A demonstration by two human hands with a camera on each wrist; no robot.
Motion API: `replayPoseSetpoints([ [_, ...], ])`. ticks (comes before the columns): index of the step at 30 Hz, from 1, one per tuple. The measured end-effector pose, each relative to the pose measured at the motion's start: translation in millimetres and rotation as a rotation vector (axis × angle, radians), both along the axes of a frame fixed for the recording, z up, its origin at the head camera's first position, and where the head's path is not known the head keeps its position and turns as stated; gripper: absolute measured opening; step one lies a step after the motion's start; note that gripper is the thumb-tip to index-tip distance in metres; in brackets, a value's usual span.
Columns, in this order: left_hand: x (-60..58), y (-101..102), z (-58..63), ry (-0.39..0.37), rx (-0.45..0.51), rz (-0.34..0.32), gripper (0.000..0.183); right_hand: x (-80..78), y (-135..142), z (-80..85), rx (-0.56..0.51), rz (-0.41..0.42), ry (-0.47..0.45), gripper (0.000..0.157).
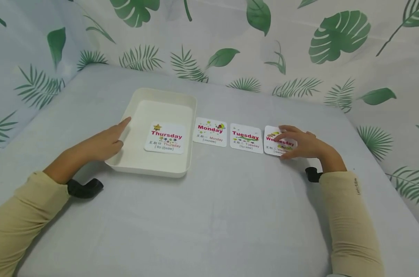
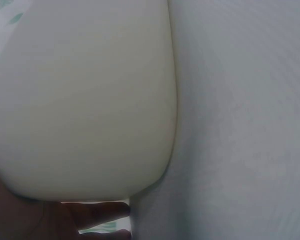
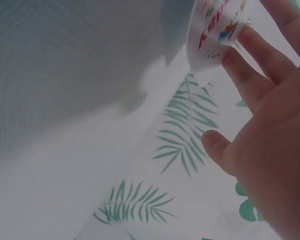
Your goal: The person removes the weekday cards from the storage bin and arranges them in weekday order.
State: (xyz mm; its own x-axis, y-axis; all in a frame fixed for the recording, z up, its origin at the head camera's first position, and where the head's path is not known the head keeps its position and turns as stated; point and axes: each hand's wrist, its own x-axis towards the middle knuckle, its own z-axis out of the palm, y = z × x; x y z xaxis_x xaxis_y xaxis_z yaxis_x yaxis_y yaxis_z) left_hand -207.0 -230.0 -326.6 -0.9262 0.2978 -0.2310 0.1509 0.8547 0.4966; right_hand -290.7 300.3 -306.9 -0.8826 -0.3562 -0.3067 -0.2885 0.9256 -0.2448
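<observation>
My left hand (image 1: 103,142) holds the left wall of a white tray (image 1: 164,172), its index finger stretched along the rim. Inside the tray lies a Thursday card (image 1: 166,144). Spread over the Wednesday card (image 1: 271,150), my right hand (image 1: 304,144) touches its face with fairly straight fingers and covers its right part. In the right wrist view the fingertips meet the card (image 3: 202,50), while the thumb stands apart from it. The Tuesday card (image 1: 245,144) and Monday card (image 1: 209,138) lie to its left in a row. The left wrist view shows mostly the tray's pale side (image 2: 90,125).
A pale grey cloth (image 1: 212,223) covers the table. Behind it and at the sides hangs a leaf-printed curtain (image 1: 216,34). The Monday card lies close against the tray's right wall. Black wrist straps (image 1: 84,189) show at both cuffs.
</observation>
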Motion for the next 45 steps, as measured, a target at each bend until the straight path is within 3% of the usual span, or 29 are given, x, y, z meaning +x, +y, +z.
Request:
replayPoseSetpoints([
  [13, 0.3, -1, -1.4, -0.002, 0.005, 0.003, 0.071, -1.5, 5, -3.2, -0.016, 0.02, -0.029, 0.052],
  [19, -1.8, -1, -1.5, -0.016, -0.002, 0.004, 0.07, -3.0, 7, -5.0, -0.016, -0.012, -0.088, 0.055],
  [26, -2.2, -1, -2.0, -0.016, -0.016, 0.001, 0.07, -5.6, 10, -5.4, -0.076, 0.006, -0.135, 0.059],
  [45, 0.6, -1, 0.3, -0.001, 0.013, -0.022, 0.069, -12.2, 13, -7.2, -0.123, -0.017, -0.186, 0.064],
])
